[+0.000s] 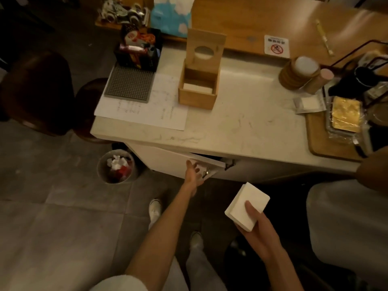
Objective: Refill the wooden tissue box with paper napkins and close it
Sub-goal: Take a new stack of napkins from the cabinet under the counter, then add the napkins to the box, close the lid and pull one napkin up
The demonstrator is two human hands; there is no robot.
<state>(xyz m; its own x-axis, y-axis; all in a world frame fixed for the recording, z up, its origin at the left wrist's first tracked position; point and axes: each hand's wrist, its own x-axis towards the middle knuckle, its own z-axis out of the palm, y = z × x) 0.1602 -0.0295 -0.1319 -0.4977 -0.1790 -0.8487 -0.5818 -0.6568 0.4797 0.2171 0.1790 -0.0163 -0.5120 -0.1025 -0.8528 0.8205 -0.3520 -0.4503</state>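
The wooden tissue box [197, 97] stands on the white counter with its lid [204, 47] tilted up and open; a thin layer of napkins lies at its bottom. My right hand [258, 229] grips a thick stack of white paper napkins [246, 205] below the counter's front edge. My left hand [194, 172] reaches forward with straight fingers against the white cabinet door [184, 162] under the counter, near its handle; the door stands slightly ajar.
On the counter [241, 122] lie a printed sheet [159, 110], a grey mat [130, 84] and a black caddy [138, 51]. Wooden coasters [294, 74] and a tray [327, 139] sit at right. A waste bin [116, 166] stands on the floor. Another person's clothing [346, 223] is at right.
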